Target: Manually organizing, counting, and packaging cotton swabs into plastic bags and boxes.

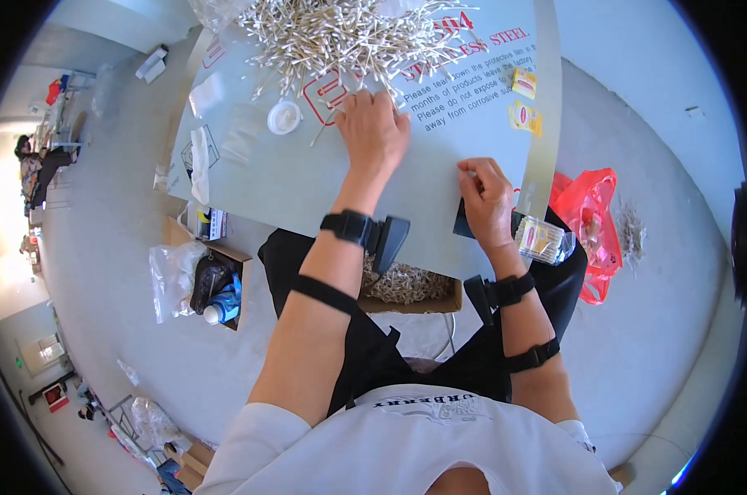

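Observation:
A big loose heap of cotton swabs (340, 41) covers the far part of the metal-sheet table (307, 186). At its near edge, my left hand (373, 128) is closed with the fingers bent down among swabs; the fingertips are partly hidden. A few stray swabs stick out beside it. Left of that hand sits a small round white container (283, 118). My right hand (485, 198) is curled above the table's near right part, thumb close to the fingers; what it holds, if anything, cannot be made out. A dark flat piece (464, 221) shows beside its wrist.
Two yellow packets (524, 81) lie at the table's right edge. A clear pack of swabs (543, 239) rests by my right thigh. An open carton of swabs (439, 293) stands below the near edge. A red plastic bag (600, 219) is right, a carton (236, 256) with a bottle left.

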Demonstrator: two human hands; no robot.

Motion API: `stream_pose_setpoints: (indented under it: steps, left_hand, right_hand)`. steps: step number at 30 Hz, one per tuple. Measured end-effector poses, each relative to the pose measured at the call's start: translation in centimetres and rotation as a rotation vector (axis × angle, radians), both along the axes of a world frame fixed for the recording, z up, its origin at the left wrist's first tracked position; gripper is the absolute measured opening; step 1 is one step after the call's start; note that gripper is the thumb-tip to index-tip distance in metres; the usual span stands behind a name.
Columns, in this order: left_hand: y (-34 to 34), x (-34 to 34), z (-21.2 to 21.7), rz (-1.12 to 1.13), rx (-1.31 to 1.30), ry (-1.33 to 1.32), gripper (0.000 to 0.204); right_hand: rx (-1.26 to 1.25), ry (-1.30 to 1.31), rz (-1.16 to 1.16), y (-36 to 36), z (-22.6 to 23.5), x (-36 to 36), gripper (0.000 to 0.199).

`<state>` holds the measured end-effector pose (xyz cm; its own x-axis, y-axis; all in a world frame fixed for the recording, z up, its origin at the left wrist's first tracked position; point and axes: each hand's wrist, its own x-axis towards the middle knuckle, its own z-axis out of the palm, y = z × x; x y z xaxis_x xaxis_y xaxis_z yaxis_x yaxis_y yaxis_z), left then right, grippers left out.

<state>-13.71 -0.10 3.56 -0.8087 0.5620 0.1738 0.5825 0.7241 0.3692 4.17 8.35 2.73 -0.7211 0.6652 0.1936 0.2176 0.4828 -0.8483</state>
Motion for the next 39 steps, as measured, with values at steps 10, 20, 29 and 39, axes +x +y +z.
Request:
stream_pose_setpoints:
  steps: [10, 20, 29, 39]
  left_hand:
    - [-8.2, 2.1, -2.3, 0.027, 0.381, 0.078, 0.046]
    - [-5.5, 3.5, -2.6, -0.057, 0.326, 0.053, 0.036]
    - [-4.7, 4.1, -2.2, -0.127, 0.418, 0.024, 0.041]
    - [-1.6, 2.6, -3.3, -0.228, -0.054, 0.21, 0.056]
  right_hand:
    - [0.26, -0.048, 0.128, 1.4, 0.1, -7.5, 0.044]
    - [0.377, -0.165, 0.062, 0.8, -1.5, -10.2, 0.026]
    - [0.202, 0.01, 0.012, 0.6, -1.3, -5.2, 0.015]
    - [0.418, -0.128, -0.017, 0.1, -1.6, -4.7, 0.018]
